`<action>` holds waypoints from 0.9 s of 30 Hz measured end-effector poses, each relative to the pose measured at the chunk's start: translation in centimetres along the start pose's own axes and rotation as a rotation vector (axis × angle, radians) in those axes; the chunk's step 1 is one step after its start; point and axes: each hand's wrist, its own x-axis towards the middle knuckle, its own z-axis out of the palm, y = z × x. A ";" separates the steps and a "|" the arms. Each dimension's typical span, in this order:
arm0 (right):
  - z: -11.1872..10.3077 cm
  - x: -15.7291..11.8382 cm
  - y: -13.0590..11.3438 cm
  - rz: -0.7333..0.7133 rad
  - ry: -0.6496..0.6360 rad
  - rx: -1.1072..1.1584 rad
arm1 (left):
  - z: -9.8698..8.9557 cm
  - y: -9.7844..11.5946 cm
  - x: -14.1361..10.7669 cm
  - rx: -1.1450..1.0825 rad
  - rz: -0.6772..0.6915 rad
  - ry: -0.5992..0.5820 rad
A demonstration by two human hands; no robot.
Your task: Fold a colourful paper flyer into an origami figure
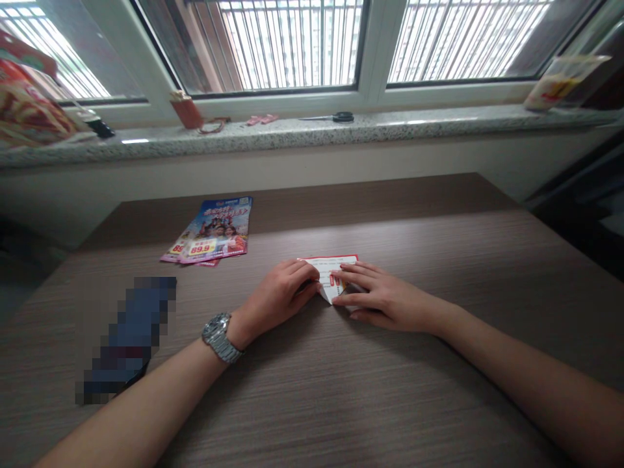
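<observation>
A white paper leaflet (327,265) with a red border lies on the wooden table, its near end folded to a point toward me. My left hand (280,289), with a metal watch (221,337) on the wrist, pinches the leaflet's left side between thumb and curled fingers. From the right, my right hand (383,296) rests on the paper with fingers stretched out and somewhat spread, fingertips touching its right part. Both hands cover parts of the leaflet, so its full outline is hidden.
Several printed flyers (217,231) lie overlapped at the table's back left. A pixelated dark-blue object (131,338) is beside my left forearm. On the stone windowsill (390,127) are scissors (336,117), a small reddish-brown container (188,112), a plastic cup (560,84) and a red food bag (29,107).
</observation>
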 end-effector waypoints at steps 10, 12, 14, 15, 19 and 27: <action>0.2 0.1 -0.3 -0.013 -0.008 0.016 | 0.5 0.4 0.4 0.058 -0.038 0.029; 0.2 0.1 -0.3 -0.014 -0.012 0.011 | 0.6 0.5 0.5 0.062 -0.050 0.027; 0.2 0.2 -0.3 -0.012 -0.016 0.006 | 0.6 0.6 0.5 0.065 -0.058 0.025; 0.2 0.2 -0.4 -0.010 -0.017 0.007 | 0.6 0.6 0.6 0.066 -0.060 0.024; 0.2 0.3 -0.5 -0.002 -0.003 0.023 | 0.9 0.6 0.6 0.072 -0.078 0.025; 0.3 0.5 -0.6 -0.007 -0.002 0.005 | 1.4 0.4 0.7 0.014 -0.123 0.069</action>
